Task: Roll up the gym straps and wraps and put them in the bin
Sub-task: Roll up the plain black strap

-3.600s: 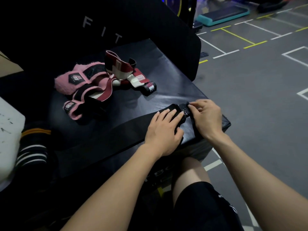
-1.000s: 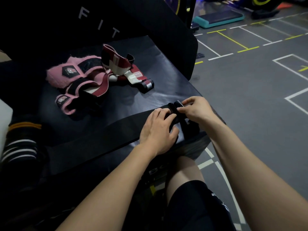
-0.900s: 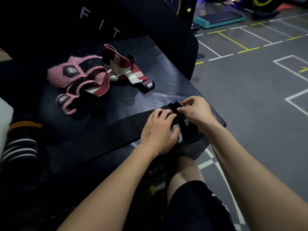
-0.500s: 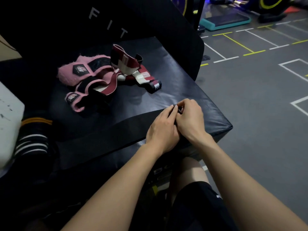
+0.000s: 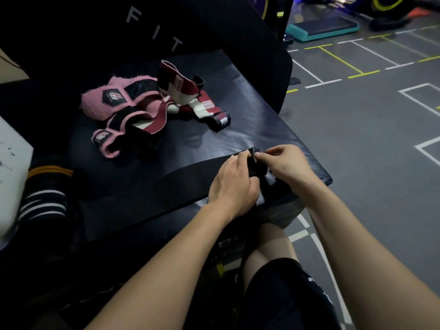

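Note:
A long black strap (image 5: 147, 196) lies flat across the black padded box (image 5: 250, 129), running from lower left to its right end near the box's front right corner. That end is curled into a small roll. My left hand (image 5: 234, 184) presses on the roll from the left. My right hand (image 5: 285, 164) pinches it from the right with thumb and fingers. A heap of pink wraps (image 5: 114, 108) and red-and-white wraps (image 5: 188, 94) sits further back on the box. A black wrap with white and orange stripes (image 5: 45, 201) lies at the far left.
A white container (image 5: 12, 167) shows at the left edge. A black padded block with white letters (image 5: 166, 32) stands behind the box. Grey gym floor with painted lines (image 5: 369, 115) is to the right; a teal step platform (image 5: 323, 27) lies far back. My knee (image 5: 273, 246) is below the box's edge.
Both hands have kept curling the strap's right end, and the small roll between them has grown a little. The hands parted slightly after being pressed together half a second ago.

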